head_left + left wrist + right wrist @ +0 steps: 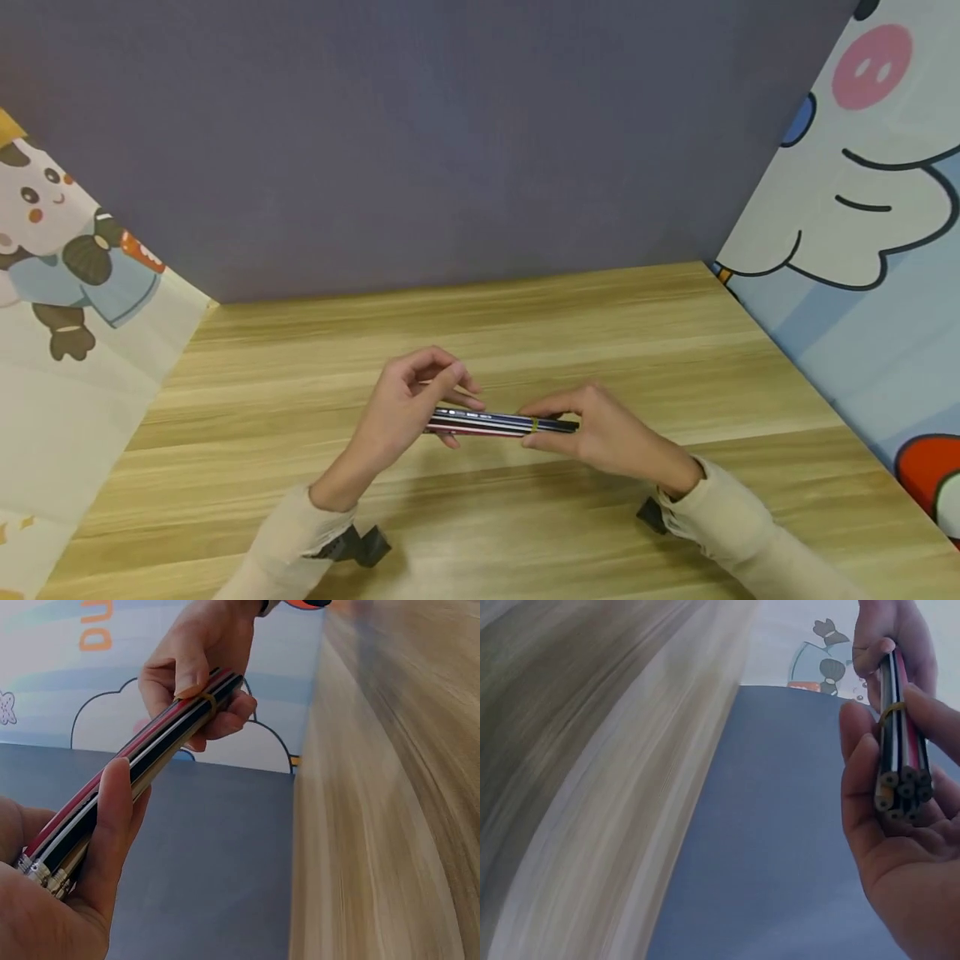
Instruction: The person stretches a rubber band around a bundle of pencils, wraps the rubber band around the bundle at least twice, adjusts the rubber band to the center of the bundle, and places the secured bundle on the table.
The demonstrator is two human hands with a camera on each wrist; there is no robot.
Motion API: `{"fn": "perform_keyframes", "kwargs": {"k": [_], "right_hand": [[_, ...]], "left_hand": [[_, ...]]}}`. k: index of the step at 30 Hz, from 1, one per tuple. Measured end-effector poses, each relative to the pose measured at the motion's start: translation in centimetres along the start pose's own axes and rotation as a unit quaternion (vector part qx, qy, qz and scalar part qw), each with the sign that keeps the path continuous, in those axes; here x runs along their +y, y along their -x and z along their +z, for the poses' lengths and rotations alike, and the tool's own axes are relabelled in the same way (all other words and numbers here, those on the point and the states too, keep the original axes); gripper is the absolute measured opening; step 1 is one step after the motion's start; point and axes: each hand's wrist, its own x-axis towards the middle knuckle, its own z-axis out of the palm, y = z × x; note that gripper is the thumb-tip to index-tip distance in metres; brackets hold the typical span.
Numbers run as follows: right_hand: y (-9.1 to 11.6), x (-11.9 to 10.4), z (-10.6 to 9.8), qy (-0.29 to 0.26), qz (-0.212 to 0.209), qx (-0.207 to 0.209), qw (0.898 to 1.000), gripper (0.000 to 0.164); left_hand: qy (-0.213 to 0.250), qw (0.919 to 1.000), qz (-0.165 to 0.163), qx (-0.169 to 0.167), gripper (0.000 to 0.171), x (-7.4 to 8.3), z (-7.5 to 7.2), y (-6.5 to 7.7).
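A bundle of pencils, black, red and white-striped, is held slightly above the table between both hands. My left hand holds its left end; in the left wrist view, metal ferrules show there beside the palm. Near the other end, my right hand grips the bundle between thumb and fingers. Close to those fingertips a yellow rubber band goes round the pencils. The flat, unsharpened ends face the right wrist camera. Part of the bundle's left end is hidden by the left hand in the head view.
The wood-grain table lies under both hands. A plain dark grey panel stands along its back edge. Cartoon-printed panels rise at the left and right. Black straps sit at the wrists.
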Motion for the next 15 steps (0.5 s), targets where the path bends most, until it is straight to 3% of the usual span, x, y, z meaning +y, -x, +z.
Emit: {"fn": "perform_keyframes", "kwargs": {"k": [3, 9, 15], "right_hand": [[0.0, 0.1, -0.1, -0.002, -0.005, -0.007, 1.0, 0.031], [0.1, 0.4, -1.5, 0.021, 0.039, -0.017, 0.999, 0.029], [0.3, -0.5, -2.2, 0.073, -0.027, -0.017, 0.997, 0.014]], "left_hand": [[0.006, 0.9999, 0.003, -0.012, 0.026, -0.3, 0.3, -0.1], [0.016, 0.9997, 0.012, -0.011, 0.026, -0.2, 0.3, -0.2], [0.019, 0.9995, 0.021, 0.013, 0.027, -0.3, 0.6, -0.1]]}}
